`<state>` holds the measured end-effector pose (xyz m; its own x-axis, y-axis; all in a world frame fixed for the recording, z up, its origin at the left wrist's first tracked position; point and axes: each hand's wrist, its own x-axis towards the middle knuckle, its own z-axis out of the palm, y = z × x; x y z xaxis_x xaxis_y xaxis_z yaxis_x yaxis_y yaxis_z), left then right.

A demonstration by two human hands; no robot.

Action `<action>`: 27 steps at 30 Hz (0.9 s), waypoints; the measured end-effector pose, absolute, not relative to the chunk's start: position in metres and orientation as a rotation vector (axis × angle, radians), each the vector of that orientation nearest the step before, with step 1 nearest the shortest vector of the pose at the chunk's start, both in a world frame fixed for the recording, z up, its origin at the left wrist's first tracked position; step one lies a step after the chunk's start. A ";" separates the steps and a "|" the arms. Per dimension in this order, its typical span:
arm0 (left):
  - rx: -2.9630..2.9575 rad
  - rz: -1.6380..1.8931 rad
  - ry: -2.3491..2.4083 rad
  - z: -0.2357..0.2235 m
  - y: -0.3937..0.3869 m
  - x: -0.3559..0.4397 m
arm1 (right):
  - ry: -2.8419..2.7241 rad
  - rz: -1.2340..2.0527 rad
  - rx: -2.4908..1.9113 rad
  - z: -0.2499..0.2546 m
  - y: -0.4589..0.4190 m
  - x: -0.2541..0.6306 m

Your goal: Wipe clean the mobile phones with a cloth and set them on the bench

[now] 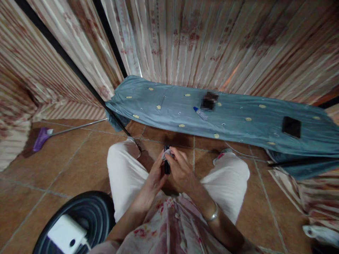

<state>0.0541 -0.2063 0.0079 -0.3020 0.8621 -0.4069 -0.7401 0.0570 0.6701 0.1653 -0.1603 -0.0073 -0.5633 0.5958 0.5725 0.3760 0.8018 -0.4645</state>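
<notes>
Between my knees, both hands meet around a small, slim black object [167, 168], which stands nearly in line with my body. My left hand [156, 173] closes on its left side. My right hand [182, 170] is closed over it from the right, pressing a small whitish cloth or tissue [167, 153] against its upper part. Fingers and cloth cover the middle of the black object, so its exact kind does not show.
Ahead is a long surface draped in blue-green cloth [169, 114], bearing a blue-capped clear tube [200, 113], a blurred dark item [209, 101] and a dark flat device [291, 127]. Left are a purple-headed pole [41, 139], a black frame pole [66, 60] and a round black seat [99, 208] holding a white box [66, 233].
</notes>
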 end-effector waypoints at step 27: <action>0.585 1.492 1.280 -0.015 -0.208 0.057 | -2.008 0.880 -0.675 0.024 -0.137 0.175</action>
